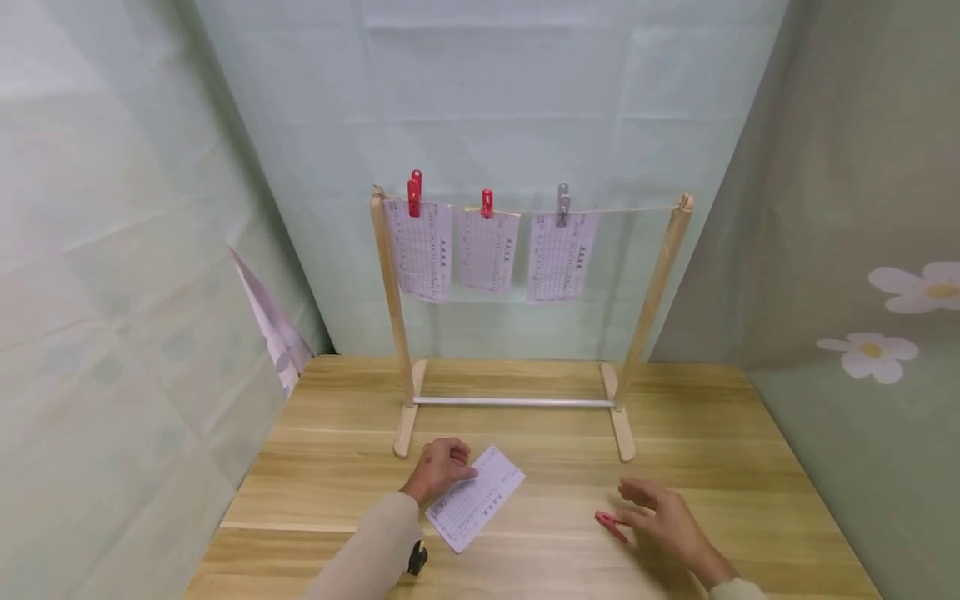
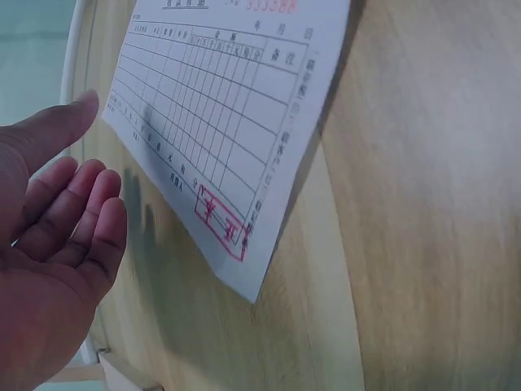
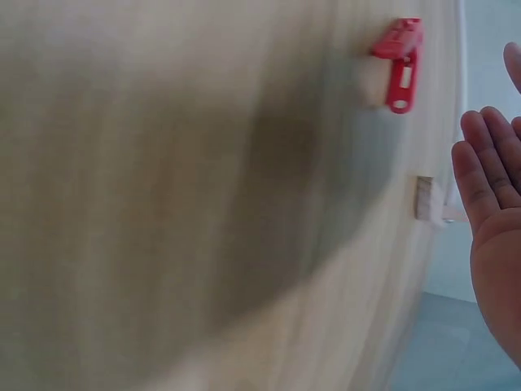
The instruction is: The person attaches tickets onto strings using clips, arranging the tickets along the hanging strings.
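Observation:
A printed form slip (image 1: pixel 480 500) with a ruled grid and a red stamp lies slantwise on the table. Beside its upper left edge is my left hand (image 1: pixel 441 468), fingers loosely bent and holding nothing; the left wrist view shows a gap between the fingers and the paper (image 2: pixel 212 114). To the right lies a red clothespin (image 1: pixel 611 524). My right hand (image 1: pixel 663 515) hovers just right of it, and in the right wrist view its extended fingers are apart from the red clothespin (image 3: pixel 401 69).
A wooden rack (image 1: pixel 651 308) with a string stands at the table's back. Three similar slips (image 1: pixel 557 262) hang there, two by red clips (image 1: pixel 414 196) and one by a grey clip (image 1: pixel 563 206). A small black object (image 1: pixel 417 557) sits by my left sleeve. Curtains surround the table (image 1: pixel 705 433).

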